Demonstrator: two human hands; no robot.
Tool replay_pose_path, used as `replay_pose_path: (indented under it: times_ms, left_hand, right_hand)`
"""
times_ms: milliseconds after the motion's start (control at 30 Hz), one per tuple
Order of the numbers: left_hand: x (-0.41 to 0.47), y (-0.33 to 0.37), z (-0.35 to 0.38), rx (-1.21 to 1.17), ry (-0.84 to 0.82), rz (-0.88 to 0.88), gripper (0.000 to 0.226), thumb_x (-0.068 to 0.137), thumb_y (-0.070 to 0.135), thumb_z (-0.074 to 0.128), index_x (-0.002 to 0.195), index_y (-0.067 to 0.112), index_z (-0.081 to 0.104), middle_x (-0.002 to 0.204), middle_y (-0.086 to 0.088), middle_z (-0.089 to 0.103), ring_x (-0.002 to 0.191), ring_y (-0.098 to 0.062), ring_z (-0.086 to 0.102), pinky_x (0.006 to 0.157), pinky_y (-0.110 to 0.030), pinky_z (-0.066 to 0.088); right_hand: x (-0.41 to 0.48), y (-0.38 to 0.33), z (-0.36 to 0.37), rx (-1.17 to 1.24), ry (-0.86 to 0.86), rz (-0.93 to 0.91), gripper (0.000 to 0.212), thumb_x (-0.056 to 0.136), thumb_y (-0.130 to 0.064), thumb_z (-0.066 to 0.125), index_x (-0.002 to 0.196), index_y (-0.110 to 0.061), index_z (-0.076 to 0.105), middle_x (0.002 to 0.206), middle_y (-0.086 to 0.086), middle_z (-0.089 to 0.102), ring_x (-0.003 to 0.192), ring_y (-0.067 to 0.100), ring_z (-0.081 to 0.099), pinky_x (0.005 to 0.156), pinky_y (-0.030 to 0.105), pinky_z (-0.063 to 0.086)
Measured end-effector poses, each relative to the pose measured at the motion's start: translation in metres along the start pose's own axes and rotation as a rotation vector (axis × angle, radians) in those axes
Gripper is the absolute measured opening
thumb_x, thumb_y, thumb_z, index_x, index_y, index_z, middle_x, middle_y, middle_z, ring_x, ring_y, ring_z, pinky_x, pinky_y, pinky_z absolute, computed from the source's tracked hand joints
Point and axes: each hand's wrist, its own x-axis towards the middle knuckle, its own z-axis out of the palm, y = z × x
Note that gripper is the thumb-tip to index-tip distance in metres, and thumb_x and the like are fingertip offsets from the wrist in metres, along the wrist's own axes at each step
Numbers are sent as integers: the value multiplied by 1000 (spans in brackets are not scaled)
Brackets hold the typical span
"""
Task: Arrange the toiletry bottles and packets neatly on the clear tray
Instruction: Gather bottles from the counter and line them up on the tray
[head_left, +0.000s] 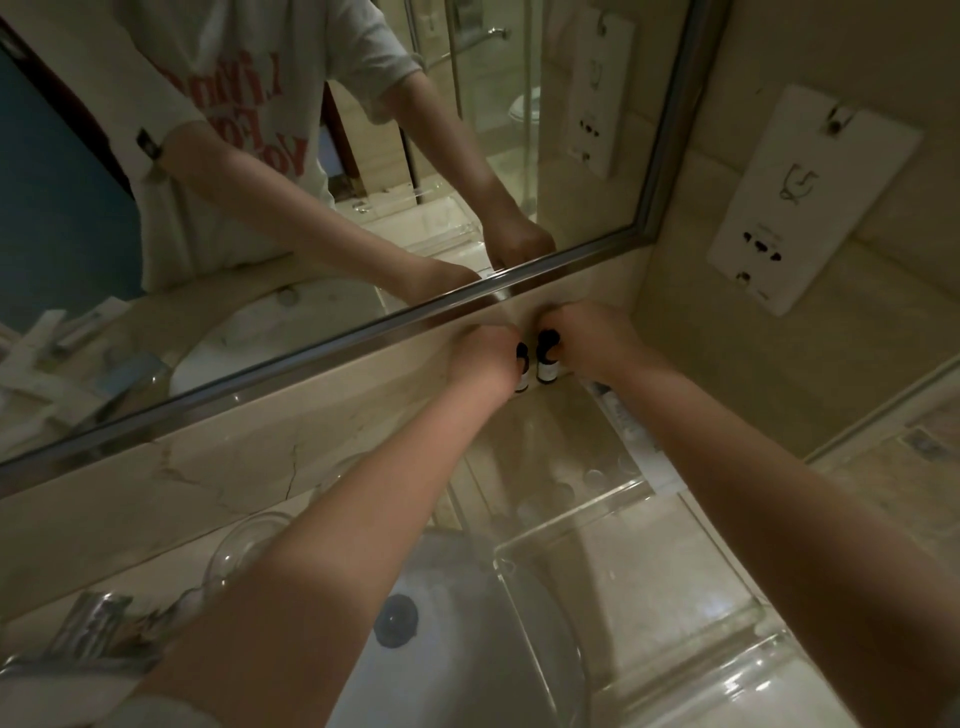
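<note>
Holding two upright bottles at the clear tray's far edge: my left hand grips one bottle, right hand the other bottle; mirror frame close behind.

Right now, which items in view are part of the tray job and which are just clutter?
Job:
- left bottle, in left hand
- right bottle, in right hand
- clear tray
- packets along tray's right edge

Clutter:
- sink
- glass tumbler
- wall socket plate
- mirror
</note>
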Motion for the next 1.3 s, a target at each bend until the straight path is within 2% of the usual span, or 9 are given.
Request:
replay_pose_path:
  times_ms: [200,333,567,667,867,1033,1200,1300]
  left_hand:
    - [0,0,3,65,31,22,26,94,18,43,103,12,67,103,-12,67,92,-29,62,65,-29,39]
    - [0,2,1,160,26,44,27,95,17,42,105,12,67,101,-11,67,90,-29,63,64,-29,39]
    - [1,-1,3,242,39,77,24,94,14,45,103,15,67,101,-8,67,88,-28,63,62,-30,36]
    - [0,-2,3,268,42,85,24,94,14,45,105,16,66,102,-8,66,89,-28,63,63,-29,36]
    - [-14,-5,-5,287,41,77,28,94,17,46,120,15,58,113,-11,63,99,-31,61,67,-27,37]
    - [-47,-15,-17,278,85,80,31,93,27,50,121,13,54,111,-13,60,100,-32,59,66,-32,37]
    - [-99,-21,-35,261,97,46,36,92,35,53,120,12,54,112,-12,60,100,-31,60,72,-34,45]
    - [-136,-28,-44,238,119,29,38,92,38,52,119,13,54,112,-10,60,100,-29,59,71,-33,45]
  right_hand:
    - [-1,-1,-2,6,18,-11,13,87,-21,57,98,-22,65,93,3,66,86,24,62,72,33,52]
    - [-5,-2,-2,22,53,-48,16,88,-18,56,102,-21,64,97,4,67,88,24,62,66,28,44]
    - [-8,-5,-7,17,52,-44,17,88,-17,55,103,-19,63,101,6,67,90,26,62,67,28,45]
    - [-12,-5,-8,33,66,-50,19,89,-15,54,106,-18,62,103,6,67,93,27,62,64,26,38]
    - [-25,-10,-16,55,97,-25,30,89,-15,55,118,-19,58,112,6,64,99,27,61,74,34,48]
    - [-50,-17,-23,71,96,65,37,90,-23,54,127,-24,51,112,3,57,99,24,56,67,29,38]
    - [-93,-39,-32,50,123,53,39,89,-22,56,127,-15,53,115,10,58,101,29,57,72,33,48]
    - [-121,-56,-36,32,169,55,39,87,-28,58,124,-16,56,114,6,60,99,29,59,69,34,49]
